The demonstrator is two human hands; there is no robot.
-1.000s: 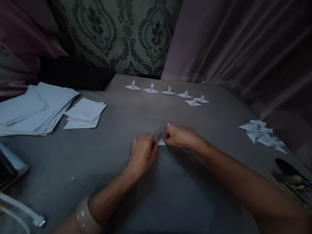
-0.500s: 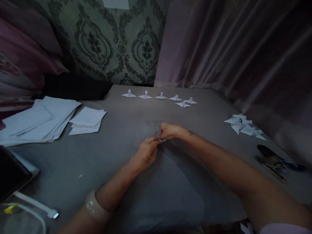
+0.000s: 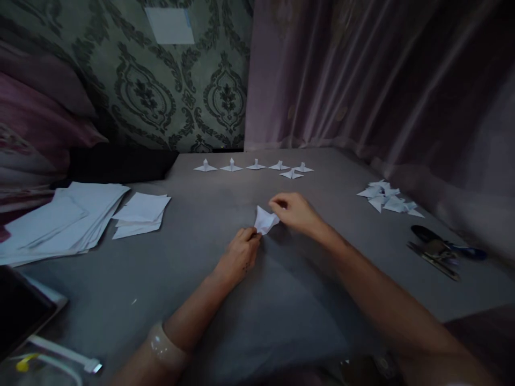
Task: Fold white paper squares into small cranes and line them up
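A small white folded paper [image 3: 264, 221] with creased, pointed corners stands between my hands above the grey table. My left hand [image 3: 242, 252] pinches its lower left corner. At its right side is my right hand [image 3: 295, 212], fingers curled, with the paper's right corner running in under them; the exact grip is partly hidden. Farther back, several folded white paper figures [image 3: 231, 166] with flat wings and an upright middle form a row. More folded white paper pieces [image 3: 388, 198] lie heaped at the right.
At the left are a stack of white sheets [image 3: 52, 220] and a smaller pile of paper squares [image 3: 142, 209]. A dark-screened device [image 3: 24, 305] and a white cable [image 3: 64, 351] lie front left. Dark-handled tools [image 3: 436, 249] rest at the right, near the curtain [image 3: 322, 80].
The folded paper, mostly covered by my hands before, now shows opened out between them. My right hand has moved to the right, away from my left. The view has tilted up slightly.
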